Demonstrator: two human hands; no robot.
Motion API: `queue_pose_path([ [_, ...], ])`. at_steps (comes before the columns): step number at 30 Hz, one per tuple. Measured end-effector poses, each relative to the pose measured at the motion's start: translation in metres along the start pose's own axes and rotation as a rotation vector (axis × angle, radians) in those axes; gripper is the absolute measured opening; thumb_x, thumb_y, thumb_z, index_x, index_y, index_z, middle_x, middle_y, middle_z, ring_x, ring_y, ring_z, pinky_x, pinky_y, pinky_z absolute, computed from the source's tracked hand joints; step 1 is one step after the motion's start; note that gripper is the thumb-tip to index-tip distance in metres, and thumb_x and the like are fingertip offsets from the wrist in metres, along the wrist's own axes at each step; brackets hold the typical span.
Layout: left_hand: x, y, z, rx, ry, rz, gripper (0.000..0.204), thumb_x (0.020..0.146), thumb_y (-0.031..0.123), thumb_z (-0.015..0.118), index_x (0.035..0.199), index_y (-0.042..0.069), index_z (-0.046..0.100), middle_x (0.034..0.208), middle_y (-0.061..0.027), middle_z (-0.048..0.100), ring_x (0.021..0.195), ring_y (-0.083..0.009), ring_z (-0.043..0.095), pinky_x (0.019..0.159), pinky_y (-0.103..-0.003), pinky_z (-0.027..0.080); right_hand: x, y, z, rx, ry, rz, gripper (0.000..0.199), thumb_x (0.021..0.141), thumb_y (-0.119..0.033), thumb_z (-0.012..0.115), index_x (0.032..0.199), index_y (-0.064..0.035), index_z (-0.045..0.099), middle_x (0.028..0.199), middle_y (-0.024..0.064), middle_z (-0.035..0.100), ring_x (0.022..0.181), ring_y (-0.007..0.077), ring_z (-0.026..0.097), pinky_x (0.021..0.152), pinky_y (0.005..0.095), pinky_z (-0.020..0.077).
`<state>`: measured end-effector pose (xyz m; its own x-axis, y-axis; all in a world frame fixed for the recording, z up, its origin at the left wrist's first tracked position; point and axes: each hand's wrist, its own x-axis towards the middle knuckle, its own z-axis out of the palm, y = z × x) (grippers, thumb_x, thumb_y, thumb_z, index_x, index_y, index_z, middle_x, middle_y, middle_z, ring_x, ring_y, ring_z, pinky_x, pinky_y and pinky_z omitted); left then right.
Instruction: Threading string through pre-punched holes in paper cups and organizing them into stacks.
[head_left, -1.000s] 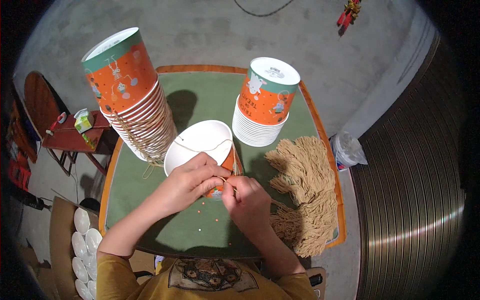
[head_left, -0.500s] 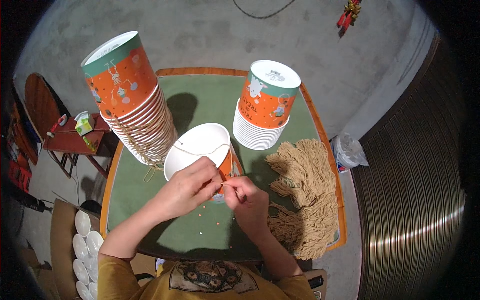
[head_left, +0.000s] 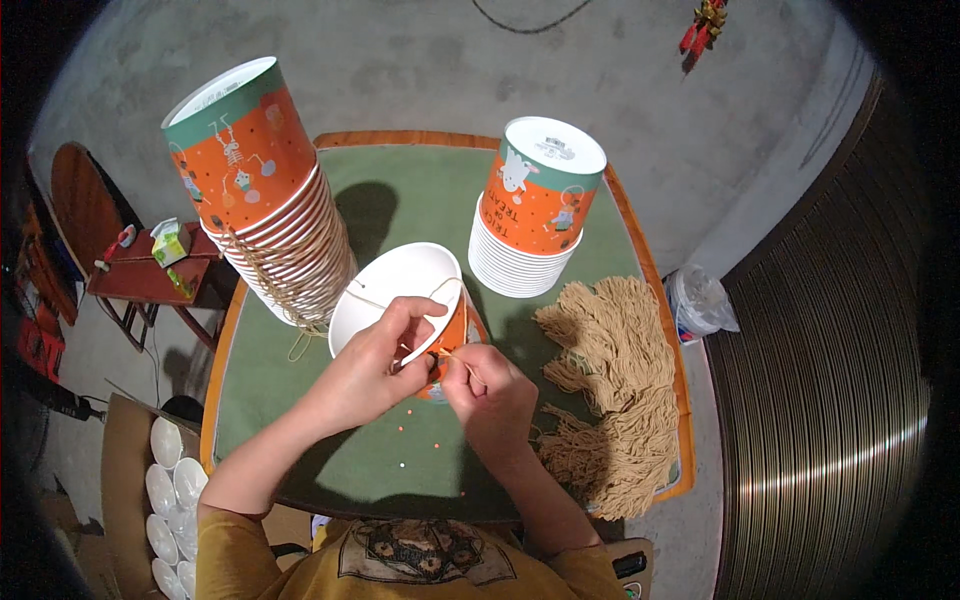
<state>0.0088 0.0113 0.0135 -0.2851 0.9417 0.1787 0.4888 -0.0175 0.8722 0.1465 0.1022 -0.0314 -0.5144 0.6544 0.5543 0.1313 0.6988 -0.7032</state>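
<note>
A paper bucket (head_left: 396,277), white inside with an orange printed outside, lies tilted on the table with its mouth toward the upper left. A thin tan cord (head_left: 372,300) runs across its mouth and down its outer side. My left hand (head_left: 375,365) is at the near rim, its fingers apart over the mouth and its thumb by the outer wall; nothing shows pinched between them. Close by, my right hand (head_left: 490,400) pinches the cord's end against the orange side. To its right lies a heap of tan cords (head_left: 610,390).
A tall stack of nested buckets (head_left: 265,215), draped with cords, stands at the left. A shorter bucket stack (head_left: 535,210) stands at the back right. Both rest on the green-topped table (head_left: 330,460). A carton (head_left: 130,490) of white round items sits on the floor at the left.
My left hand has let go of the cord and spread its fingers over the bucket's rim. My right hand stays at the bucket's side with the cord pinched.
</note>
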Motion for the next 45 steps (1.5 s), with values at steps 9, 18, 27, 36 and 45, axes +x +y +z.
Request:
queue_pose_path([
  [9,0.003,-0.005,0.001,0.233,0.022,0.365,0.020,0.089,0.008,0.060,0.109,0.006,0.061,0.092,-0.0093,0.051,0.083,-0.0250,0.057,0.070,-0.034,0.049,0.002,-0.006,-0.002,0.252,0.028,0.084,0.010,0.080,0.002,0.065,0.084,-0.0049,0.059,0.055,-0.0036,0.042,0.051,0.0029,0.037,0.047,0.0217,0.0335],
  [18,0.000,-0.004,0.005,0.371,0.020,0.340,0.013,0.091,0.012,0.058,0.095,0.002,0.052,0.095,-0.0135,0.049,0.081,-0.0357,0.059,0.067,-0.045,0.048,-0.001,0.007,0.000,0.304,-0.086,0.144,0.003,0.088,-0.002,0.058,0.087,0.0001,0.059,0.064,0.0002,0.058,0.056,0.0053,0.054,0.054,0.0228,0.0436],
  [27,-0.001,-0.007,0.008,0.516,0.017,0.418,0.016,0.088,0.012,0.060,0.093,0.002,0.049,0.094,-0.0148,0.049,0.074,-0.0355,0.060,0.062,-0.043,0.051,0.000,0.013,-0.001,0.375,-0.151,0.203,0.014,0.093,-0.007,0.050,0.085,0.0024,0.057,0.071,0.0057,0.063,0.063,0.0114,0.063,0.060,0.0261,0.0494],
  [36,0.000,-0.012,0.011,0.654,0.104,0.570,0.018,0.081,0.010,0.064,0.090,0.002,0.050,0.092,-0.0135,0.050,0.069,-0.0299,0.062,0.058,-0.039,0.052,0.001,0.014,-0.003,0.276,-0.207,0.186,0.020,0.093,-0.008,0.049,0.077,0.0013,0.056,0.066,0.0071,0.062,0.059,0.0139,0.062,0.056,0.0267,0.0477],
  [45,0.000,-0.009,0.012,0.692,0.104,0.570,0.020,0.080,0.011,0.064,0.092,0.002,0.050,0.093,-0.0139,0.050,0.070,-0.0305,0.062,0.059,-0.039,0.052,0.003,0.011,-0.012,0.378,-0.255,0.201,0.011,0.090,-0.007,0.056,0.084,0.0021,0.060,0.069,0.0006,0.061,0.060,0.0050,0.053,0.056,0.0227,0.0444],
])
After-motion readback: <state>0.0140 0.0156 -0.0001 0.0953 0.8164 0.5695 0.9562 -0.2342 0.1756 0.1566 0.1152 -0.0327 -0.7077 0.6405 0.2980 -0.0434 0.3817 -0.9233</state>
